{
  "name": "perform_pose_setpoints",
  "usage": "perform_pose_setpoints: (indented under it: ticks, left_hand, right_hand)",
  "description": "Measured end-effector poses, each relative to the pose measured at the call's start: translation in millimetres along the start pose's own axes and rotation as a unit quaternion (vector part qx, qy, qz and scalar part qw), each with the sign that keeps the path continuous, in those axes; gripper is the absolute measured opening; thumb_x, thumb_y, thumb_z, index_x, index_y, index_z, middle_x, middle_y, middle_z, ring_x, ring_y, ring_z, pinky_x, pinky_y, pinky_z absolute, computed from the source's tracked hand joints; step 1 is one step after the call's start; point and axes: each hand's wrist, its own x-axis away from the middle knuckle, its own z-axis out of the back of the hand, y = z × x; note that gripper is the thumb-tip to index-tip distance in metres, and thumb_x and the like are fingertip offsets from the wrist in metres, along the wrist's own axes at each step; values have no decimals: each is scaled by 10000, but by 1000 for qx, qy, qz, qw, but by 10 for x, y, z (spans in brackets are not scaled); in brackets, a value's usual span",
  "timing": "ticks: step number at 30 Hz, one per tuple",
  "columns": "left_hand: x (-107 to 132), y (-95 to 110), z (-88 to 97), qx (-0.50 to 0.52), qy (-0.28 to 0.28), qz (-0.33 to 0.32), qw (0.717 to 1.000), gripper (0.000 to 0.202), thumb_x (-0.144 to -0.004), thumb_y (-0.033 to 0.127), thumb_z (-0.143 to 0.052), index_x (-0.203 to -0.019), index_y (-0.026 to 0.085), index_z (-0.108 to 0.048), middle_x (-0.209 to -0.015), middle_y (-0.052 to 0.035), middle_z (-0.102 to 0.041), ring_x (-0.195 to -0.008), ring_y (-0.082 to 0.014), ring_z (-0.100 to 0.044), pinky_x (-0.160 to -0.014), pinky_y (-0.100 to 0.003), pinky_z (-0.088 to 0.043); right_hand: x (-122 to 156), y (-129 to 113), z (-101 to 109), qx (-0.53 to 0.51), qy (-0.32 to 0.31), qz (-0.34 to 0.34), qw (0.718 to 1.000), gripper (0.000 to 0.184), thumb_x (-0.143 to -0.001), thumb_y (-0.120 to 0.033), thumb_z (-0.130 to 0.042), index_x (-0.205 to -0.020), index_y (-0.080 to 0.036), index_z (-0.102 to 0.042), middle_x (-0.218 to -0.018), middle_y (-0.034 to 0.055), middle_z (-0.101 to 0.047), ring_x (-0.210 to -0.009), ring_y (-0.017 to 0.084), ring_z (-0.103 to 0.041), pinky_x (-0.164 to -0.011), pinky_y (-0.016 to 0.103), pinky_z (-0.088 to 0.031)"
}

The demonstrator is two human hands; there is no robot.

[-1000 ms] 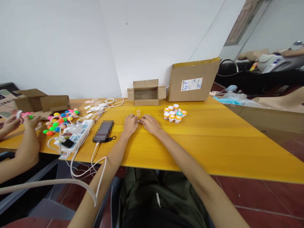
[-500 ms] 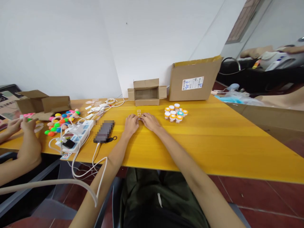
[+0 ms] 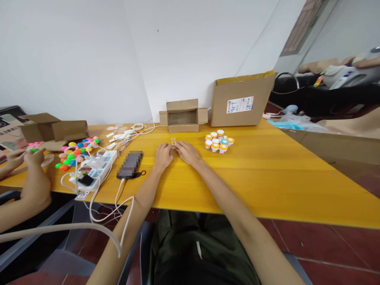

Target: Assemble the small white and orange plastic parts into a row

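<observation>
My left hand (image 3: 163,153) and my right hand (image 3: 187,152) rest side by side on the yellow table (image 3: 267,178), their fingertips pinched together around something small that I cannot make out. A tiny clear jar (image 3: 173,140) stands just beyond the fingertips. To the right of my right hand is a cluster of several small jars with orange, white and teal lids (image 3: 218,142). A dark phone (image 3: 130,164) lies left of my left hand.
A small open cardboard box (image 3: 182,115) and a larger box (image 3: 242,99) stand at the wall. A white power strip with cables (image 3: 94,166) and colourful toy pieces (image 3: 75,151) lie at left. Another person's hands (image 3: 26,156) work at the far left.
My hands stay nearly still, fingertips working together. The other person's hands at the far left have lowered a little.
</observation>
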Motion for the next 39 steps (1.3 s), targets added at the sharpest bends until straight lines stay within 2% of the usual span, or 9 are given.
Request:
perform_pose_setpoints:
  ticks: [5,9,14,25,34,39]
  left_hand:
    - [-6,-5,11,-3,14,30,999,321,-887,158,-535,-1145,248,-703,-1137,-114,-669,-1144,-288,-614,-985,-408,-497]
    - [-10,-23,-6,5,18,57,998,292,-868,175,-569,-1124,235,-697,-1133,-122,-673,-1154,-301,-618,-988,-413,-506]
    - [-7,-31,-16,19,23,60,998,264,-857,184,-591,-1090,250,-697,-1119,-114,-672,-1143,-296,-627,-989,-403,-516]
    - [15,27,30,14,-1,82,996,289,-827,165,-607,-1101,234,-668,-1140,-112,-654,-1170,-293,-620,-1008,-387,-515]
    - [8,-38,-62,71,18,33,997,287,-814,125,-606,-1072,239,-655,-1145,-115,-637,-1141,-302,-626,-956,-407,-545]
    - [-8,-90,-126,111,14,-20,994,346,-788,108,-620,-1104,246,-646,-1148,-101,-625,-1134,-302,-621,-989,-437,-543]
  right_hand:
    - [21,-46,31,14,-2,19,1000,318,-997,-198,-501,-1229,-279,-704,-1335,91,-650,-1167,223,-599,-1000,361,-489]
    - [30,-81,81,20,-17,3,1000,308,-1000,-207,-500,-1214,-255,-716,-1296,109,-667,-1145,230,-607,-992,374,-499]
    - [39,-81,103,25,-21,-7,999,310,-1000,-207,-501,-1234,-250,-699,-1301,114,-661,-1161,231,-600,-982,372,-505]
    - [74,-125,108,59,5,-27,998,316,-998,-171,-462,-1239,-224,-660,-1305,124,-641,-1160,239,-586,-976,365,-497]
    - [101,-126,92,90,2,-53,995,350,-969,-117,-426,-1204,-206,-670,-1318,150,-629,-1159,258,-582,-957,383,-498]
    - [136,-149,93,85,2,-58,995,355,-964,-110,-424,-1213,-186,-665,-1285,162,-641,-1150,263,-587,-968,390,-497]
